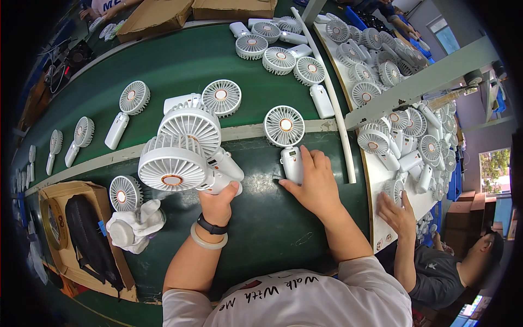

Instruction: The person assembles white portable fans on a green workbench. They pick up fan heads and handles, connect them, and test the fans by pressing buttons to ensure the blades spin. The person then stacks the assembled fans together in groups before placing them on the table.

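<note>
My left hand [217, 207] is wrapped round the handles of two white handheld fans, held one over the other. The nearer fan [172, 169] partly covers the farther one [189, 126]. My right hand [318, 182] grips the handle of another white handheld fan [292, 163], which has a small dark display; its round head points away from me. Just behind the held pair, one more fan [221, 95] lies on the green surface. A white cloth bundle [133, 226] sits left of my left hand, beside a fan [125, 194].
Fans lie spaced along the green belt [180, 54], with a cluster at its far right. A white pipe [340, 125] borders it. A cardboard box [117, 250] stands left, holding tape and a black pouch. On the right, a co-worker's hand [397, 215] touches fans on a crowded white table [376, 191].
</note>
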A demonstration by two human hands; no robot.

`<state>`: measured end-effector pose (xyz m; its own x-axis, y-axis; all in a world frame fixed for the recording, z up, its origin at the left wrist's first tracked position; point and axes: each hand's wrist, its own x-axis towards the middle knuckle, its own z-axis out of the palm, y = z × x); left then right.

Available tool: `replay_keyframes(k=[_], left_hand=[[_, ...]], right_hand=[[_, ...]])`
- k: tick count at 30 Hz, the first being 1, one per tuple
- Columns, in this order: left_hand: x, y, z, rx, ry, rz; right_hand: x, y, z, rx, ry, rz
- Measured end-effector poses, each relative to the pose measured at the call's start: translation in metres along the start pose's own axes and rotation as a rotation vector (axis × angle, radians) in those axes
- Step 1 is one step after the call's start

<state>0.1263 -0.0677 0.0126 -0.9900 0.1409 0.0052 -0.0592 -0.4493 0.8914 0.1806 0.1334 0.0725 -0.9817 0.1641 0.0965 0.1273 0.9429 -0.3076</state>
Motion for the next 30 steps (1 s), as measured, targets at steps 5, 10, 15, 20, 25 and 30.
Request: replay_keyframes(k=[5, 10, 15, 20, 25, 30], left_hand=[[0.002, -0.002, 0.0, -0.023, 0.006, 0.02], [0.002, 0.002, 0.0, 0.001, 0.004, -0.007], [0.003, 0.001, 0.0, -0.007, -0.011, 0.026], [0.003, 0.001, -0.002, -0.03, 0.03, -0.011], [0.003, 0.006, 0.001, -0.075, 0.064, -0.007], [0.003, 0.004, -0.001, -0.128, 0.062, 0.044]], right_hand=[[0.004, 0.0, 0.001, -0.031, -0.047, 0.016], [0.008, 0.013, 0.018, 0.477, -0.078, 0.14], [0.018, 0.027, 0.018, 1.88, -0.515, 0.497], [0.084, 0.009, -0.009, 1.869, -0.627, 0.314], [0.208, -0.032, -0.03, 1.496, -0.417, 0.299], [0.295, -0.04, -0.012, 1.361, 0.187, -0.074]])
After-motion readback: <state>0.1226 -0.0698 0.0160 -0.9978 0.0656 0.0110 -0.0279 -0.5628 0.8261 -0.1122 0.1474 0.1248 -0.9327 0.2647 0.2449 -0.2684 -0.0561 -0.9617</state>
